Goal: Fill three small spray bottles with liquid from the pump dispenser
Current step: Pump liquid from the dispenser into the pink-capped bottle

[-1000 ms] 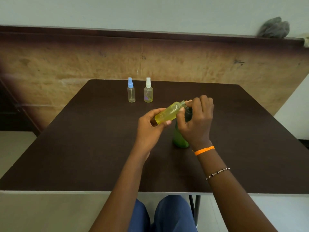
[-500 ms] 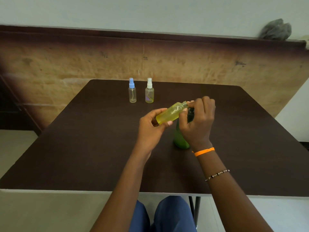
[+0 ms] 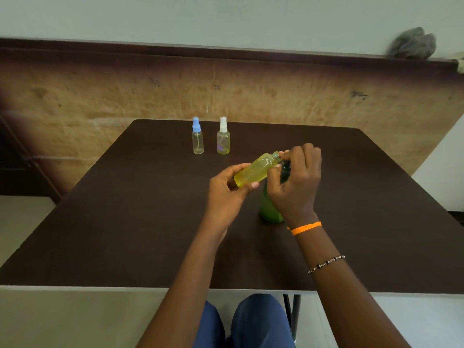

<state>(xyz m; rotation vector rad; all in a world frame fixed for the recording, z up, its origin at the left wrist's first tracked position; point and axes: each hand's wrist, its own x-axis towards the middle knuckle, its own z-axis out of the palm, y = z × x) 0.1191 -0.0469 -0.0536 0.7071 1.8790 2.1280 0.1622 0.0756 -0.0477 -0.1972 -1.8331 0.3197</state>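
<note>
Hardly anything has shifted — the left hand [image 3: 227,189] still pinches the tilted open bottle [image 3: 256,169], its neck at the green dispenser [image 3: 270,209], whose black head the right hand [image 3: 296,182] grips. Filling seems nearly done.

Almost nothing moves: the left hand [image 3: 227,190] tips the yellow bottle [image 3: 256,169] a tiny bit flatter than a moment ago, while the right hand [image 3: 295,183] slides its fingers a little closer around the bottle's open neck at the dark pump top [image 3: 285,169].
</note>
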